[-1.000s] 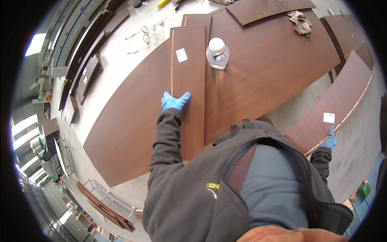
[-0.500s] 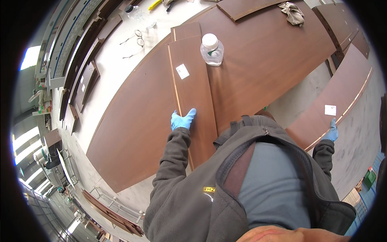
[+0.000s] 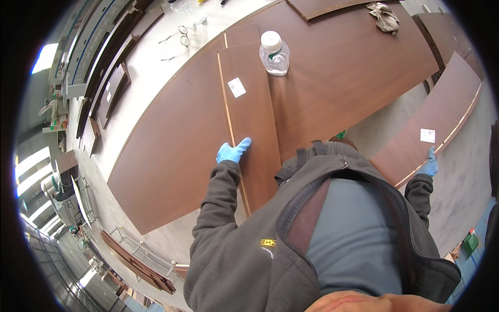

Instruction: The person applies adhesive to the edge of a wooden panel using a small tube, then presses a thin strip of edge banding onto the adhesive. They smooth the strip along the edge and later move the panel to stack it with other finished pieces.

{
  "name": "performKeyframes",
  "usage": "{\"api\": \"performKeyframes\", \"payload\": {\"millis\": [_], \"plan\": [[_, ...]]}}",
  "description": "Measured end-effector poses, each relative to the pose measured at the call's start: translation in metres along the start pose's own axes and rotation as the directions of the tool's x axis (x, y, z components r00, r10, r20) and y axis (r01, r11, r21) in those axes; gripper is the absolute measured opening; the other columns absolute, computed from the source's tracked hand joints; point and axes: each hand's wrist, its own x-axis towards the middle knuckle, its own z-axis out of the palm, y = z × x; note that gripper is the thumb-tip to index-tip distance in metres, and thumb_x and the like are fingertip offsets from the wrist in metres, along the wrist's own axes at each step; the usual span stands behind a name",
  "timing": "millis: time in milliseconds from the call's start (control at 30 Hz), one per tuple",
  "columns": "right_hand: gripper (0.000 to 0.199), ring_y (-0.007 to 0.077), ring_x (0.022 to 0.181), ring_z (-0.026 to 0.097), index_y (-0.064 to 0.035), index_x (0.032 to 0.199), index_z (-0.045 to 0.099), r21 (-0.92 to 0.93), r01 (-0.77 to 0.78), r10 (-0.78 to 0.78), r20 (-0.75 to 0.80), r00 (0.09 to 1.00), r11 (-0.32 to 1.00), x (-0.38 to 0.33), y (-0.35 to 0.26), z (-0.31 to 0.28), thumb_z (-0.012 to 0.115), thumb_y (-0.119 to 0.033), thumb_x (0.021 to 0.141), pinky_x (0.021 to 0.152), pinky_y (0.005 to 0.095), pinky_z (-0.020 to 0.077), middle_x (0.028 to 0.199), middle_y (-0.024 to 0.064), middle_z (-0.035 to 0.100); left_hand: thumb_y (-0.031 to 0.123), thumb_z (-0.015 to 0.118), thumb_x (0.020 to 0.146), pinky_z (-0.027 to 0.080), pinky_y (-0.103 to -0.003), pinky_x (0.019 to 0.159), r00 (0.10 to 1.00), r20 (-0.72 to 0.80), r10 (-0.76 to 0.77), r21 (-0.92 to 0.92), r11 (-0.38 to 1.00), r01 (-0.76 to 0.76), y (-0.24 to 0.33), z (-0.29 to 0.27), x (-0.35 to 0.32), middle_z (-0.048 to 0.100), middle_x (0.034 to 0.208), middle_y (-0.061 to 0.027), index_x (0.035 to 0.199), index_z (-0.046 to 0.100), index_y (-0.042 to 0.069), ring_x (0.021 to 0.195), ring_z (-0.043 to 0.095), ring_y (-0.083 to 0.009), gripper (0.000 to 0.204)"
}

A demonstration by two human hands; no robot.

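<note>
Both of my hands wear blue gloves. My left hand (image 3: 234,150) grips the left edge of a long narrow brown board (image 3: 254,114), thumb on top and fingers at its pale edge strip. This board has a white label and lies across a large brown panel (image 3: 171,151). At my right side, my right hand (image 3: 430,162) grips the pale outer edge of another brown board (image 3: 434,112), close to its white label. That board slants from beside my body up to the far right. A clear bottle with a white cap (image 3: 274,54) stands beside the left board's far end.
A crumpled cloth (image 3: 384,18) lies on the panel's far right, near another board (image 3: 338,6). Glasses (image 3: 184,37) and a second clear bottle (image 3: 193,11) are on the white surface at the far left. Several dark brown parts (image 3: 113,93) stand along the left.
My view has shifted slightly, so the boards and bottle sit a little higher in it. Both hands keep their grip on the boards.
</note>
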Motion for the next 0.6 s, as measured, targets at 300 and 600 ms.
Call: {"api": "performKeyframes", "payload": {"millis": [300, 600], "plan": [[0.047, 0.0277, 0.088, 0.073, 0.0058, 0.117, 0.067, -0.084, -0.068, 0.072, 0.041, 0.997, 0.994, 0.047, -0.007, 0.0, 0.077, -0.035, 0.095, 0.081, 0.0395, 0.0629, 0.107, 0.0152, 0.072, 0.071, 0.083, 0.075, 0.054, -0.039, 0.094, 0.949, -0.314, 0.018, -0.304, 0.945, -0.118, -0.071, 0.066, -0.011, 0.074, 0.11, -0.0226, 0.122, 0.065, -0.015, 0.103, 0.071, -0.0294, 0.1], [0.038, 0.018, 0.088, 0.066, 0.0002, 0.114, 0.07, -0.11, -0.045, 0.047, 0.022, 0.999, 0.993, 0.073, 0.0, 0.009, 0.081, -0.03, 0.093, 0.082, 0.0337, 0.0568, 0.103, 0.0067, 0.069, 0.038, 0.08, 0.095, 0.036, -0.028, 0.059, 0.927, -0.35, 0.136, -0.708, 0.61, -0.357, -0.057, 0.044, -0.041, 0.053, 0.074, 0.0064, 0.076, 0.065, 0.007, 0.068, 0.044, -0.0064, 0.039]]}}
